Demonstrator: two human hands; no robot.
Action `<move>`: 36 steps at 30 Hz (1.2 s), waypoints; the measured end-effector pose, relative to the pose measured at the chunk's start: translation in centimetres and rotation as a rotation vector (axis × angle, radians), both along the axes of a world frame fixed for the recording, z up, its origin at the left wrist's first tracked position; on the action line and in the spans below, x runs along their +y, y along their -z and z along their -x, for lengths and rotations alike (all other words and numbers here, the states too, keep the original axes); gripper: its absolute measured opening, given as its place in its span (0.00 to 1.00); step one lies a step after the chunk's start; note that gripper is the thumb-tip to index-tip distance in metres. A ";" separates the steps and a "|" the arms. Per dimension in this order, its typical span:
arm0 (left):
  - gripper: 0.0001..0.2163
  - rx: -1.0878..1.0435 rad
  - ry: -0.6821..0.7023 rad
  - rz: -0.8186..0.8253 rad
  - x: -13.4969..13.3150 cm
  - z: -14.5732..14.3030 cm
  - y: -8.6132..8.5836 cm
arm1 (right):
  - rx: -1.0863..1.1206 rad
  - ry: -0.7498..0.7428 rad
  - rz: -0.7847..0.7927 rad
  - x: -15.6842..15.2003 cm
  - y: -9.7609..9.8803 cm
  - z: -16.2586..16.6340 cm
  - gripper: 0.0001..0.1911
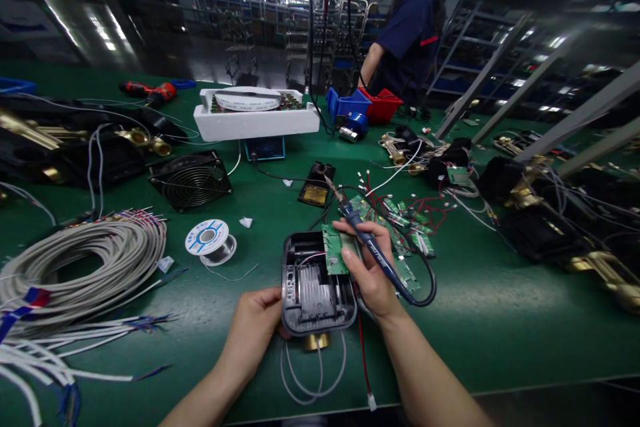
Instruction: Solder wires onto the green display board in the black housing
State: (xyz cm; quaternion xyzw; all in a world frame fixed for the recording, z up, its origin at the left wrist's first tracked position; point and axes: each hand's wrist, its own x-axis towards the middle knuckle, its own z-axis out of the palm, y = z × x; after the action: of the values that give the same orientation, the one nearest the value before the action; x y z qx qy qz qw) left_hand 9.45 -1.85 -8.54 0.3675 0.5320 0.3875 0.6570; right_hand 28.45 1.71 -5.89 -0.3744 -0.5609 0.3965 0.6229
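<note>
Here the right hand (373,273) grips the soldering iron (373,250), long axis angling up-left away from it, beside the circuit board (334,250), while the left hand (257,320) clasps the grey housing (315,287).

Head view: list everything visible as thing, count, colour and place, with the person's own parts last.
housing: one, grey, open, near table edge, centre.
circuit board: one, green, at the housing's upper right.
soldering iron: one, blue handle, black cord, tip pointing up and away.
solder spool: one, white and blue, left of the housing.
cable coil: one, grey, far left.
fan: one, black, behind the spool.
foam tray: one, white, table rear.
loose boards: several, green with red wires, right of centre.
drill: one, red, rear left.
co-worker: one, blue top, background.
table: one, green.
left hand: steadies the housing's lower left.
right hand: fingers hold the soldering iron and touch the board.
</note>
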 end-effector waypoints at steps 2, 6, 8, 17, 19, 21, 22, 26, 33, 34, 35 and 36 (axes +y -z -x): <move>0.11 0.019 0.030 -0.050 -0.6 0.4 -0.3 | 0.003 0.003 0.008 -0.1 0.0 0.0 0.16; 0.07 0.075 0.053 -0.148 -1.8 1.2 -0.6 | 0.012 0.008 0.023 -0.2 -0.2 0.1 0.16; 0.07 0.113 0.048 -0.168 -2.2 1.5 -0.4 | 0.014 0.009 0.031 -0.2 -0.3 0.1 0.16; 0.09 0.328 0.108 -0.477 -1.9 1.9 -0.2 | 0.011 0.021 0.035 -0.2 -0.3 0.1 0.17; 0.10 0.311 0.113 -0.461 -1.8 1.8 -0.1 | 0.011 0.023 0.035 -0.2 -0.2 0.1 0.17; 0.10 0.281 0.115 -0.407 -1.8 1.8 0.2 | 0.011 0.022 0.035 -0.2 -0.3 0.1 0.17; 0.10 0.263 0.111 -0.374 -1.8 1.8 0.4 | 0.010 0.021 0.035 -0.2 -0.3 0.1 0.17; 0.10 0.181 0.065 -0.287 -1.4 1.6 0.9 | 0.000 0.027 0.041 -0.3 -0.4 0.1 0.17; 0.22 -0.078 -0.051 -0.218 -1.8 1.3 0.5 | -0.014 0.047 0.035 -0.3 -0.5 0.1 0.17; 0.24 -0.109 -0.043 -0.210 -1.9 1.3 0.5 | -0.014 0.047 0.037 -0.3 -0.5 0.1 0.17; 0.26 -0.127 -0.018 -0.207 -2.0 1.4 0.6 | -0.013 0.045 0.038 -0.3 -0.5 0.1 0.17; 0.28 -0.130 0.016 -0.213 -2.1 1.4 0.7 | -0.010 0.044 0.038 -0.2 -0.5 0.2 0.17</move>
State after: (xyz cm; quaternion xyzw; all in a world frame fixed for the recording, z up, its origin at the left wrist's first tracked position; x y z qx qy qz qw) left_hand 8.01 -3.94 -9.23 0.4136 0.4412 0.4595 0.6505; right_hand 28.28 1.46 -5.35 -0.4005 -0.5482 0.3914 0.6212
